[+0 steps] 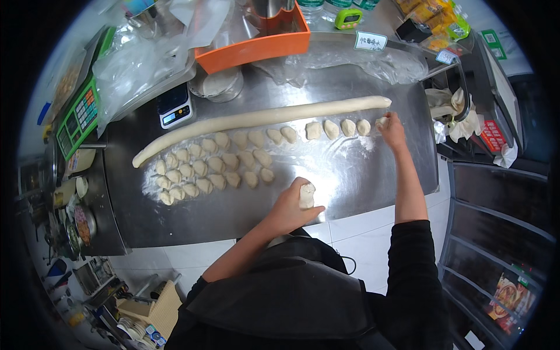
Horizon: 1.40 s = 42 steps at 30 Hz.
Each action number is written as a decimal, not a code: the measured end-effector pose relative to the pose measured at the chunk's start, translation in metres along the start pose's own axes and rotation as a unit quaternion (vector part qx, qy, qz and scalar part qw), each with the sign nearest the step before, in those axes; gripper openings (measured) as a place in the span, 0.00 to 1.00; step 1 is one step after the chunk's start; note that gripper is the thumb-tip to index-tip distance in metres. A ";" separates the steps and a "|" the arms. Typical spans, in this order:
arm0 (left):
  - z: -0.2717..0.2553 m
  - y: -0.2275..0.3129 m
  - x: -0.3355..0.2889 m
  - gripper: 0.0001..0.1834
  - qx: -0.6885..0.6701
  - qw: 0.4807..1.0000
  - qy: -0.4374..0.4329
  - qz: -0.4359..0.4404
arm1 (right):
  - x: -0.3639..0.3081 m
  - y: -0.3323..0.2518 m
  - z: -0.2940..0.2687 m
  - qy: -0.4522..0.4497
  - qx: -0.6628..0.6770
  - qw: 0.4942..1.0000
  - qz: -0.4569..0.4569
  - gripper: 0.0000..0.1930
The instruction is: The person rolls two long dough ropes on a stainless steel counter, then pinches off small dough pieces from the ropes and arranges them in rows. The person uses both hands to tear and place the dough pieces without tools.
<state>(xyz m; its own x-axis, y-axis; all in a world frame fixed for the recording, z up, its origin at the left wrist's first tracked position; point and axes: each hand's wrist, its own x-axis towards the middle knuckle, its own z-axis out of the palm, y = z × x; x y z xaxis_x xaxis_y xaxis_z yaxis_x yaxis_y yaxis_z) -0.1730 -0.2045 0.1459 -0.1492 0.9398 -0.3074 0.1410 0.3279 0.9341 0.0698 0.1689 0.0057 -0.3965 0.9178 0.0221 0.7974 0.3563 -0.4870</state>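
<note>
Near the front edge of the steel table [350, 195], my left hand [289, 208] is closed around a short piece of dough [307, 196]. My right hand [393, 132] reaches farther out to the right, its fingers pinched on a small dough piece [381, 122] at the right end of a row. To its left lie several separate dough pieces [331, 129] on floured steel. Beyond them a long dough rope [262, 118] stretches across the table, its right tip just above my right hand. More dough pieces [216, 165] fill several rows at the left.
A small digital scale [175, 116] and a tub [217, 86] stand behind the rope's left part. An orange bin [252, 55] and plastic sheeting [373, 63] line the back. A green scale [81, 119] is at the far left. Dark glass-fronted shelving [501, 201] stands at the right.
</note>
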 end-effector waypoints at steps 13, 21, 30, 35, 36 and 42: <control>0.006 -0.011 0.017 0.62 -0.022 0.992 0.054 0.115 | -0.068 -0.089 -0.052 -0.006 -0.038 0.997 0.070 0.21; 0.016 -0.023 0.040 0.57 -0.010 0.991 0.067 0.117 | -0.181 -0.240 -0.045 -0.207 0.320 0.909 -0.169 0.17; 0.006 -0.003 0.033 0.24 -0.016 0.999 0.004 0.048 | -0.177 -0.248 -0.057 -0.143 0.238 0.928 -0.247 0.17; 0.012 0.002 0.032 0.22 0.014 0.999 -0.010 0.033 | -0.179 -0.255 -0.051 -0.075 0.226 0.934 -0.267 0.15; 0.011 0.001 0.032 0.22 0.029 0.999 -0.021 0.023 | -0.181 -0.255 -0.050 -0.064 0.231 0.932 -0.271 0.14; 0.006 0.039 0.018 0.16 0.096 0.982 -0.048 0.156 | -0.176 -0.230 -0.038 0.003 0.239 0.946 -0.221 0.10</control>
<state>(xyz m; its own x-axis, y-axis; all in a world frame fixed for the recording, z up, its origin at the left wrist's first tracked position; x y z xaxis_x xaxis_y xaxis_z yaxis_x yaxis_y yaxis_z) -0.1640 -0.1739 0.1759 0.0224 0.9991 -0.0364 0.3476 0.0264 0.9373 -0.0262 -0.0675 0.1471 -0.6381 0.7002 0.3202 0.2571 0.5858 -0.7686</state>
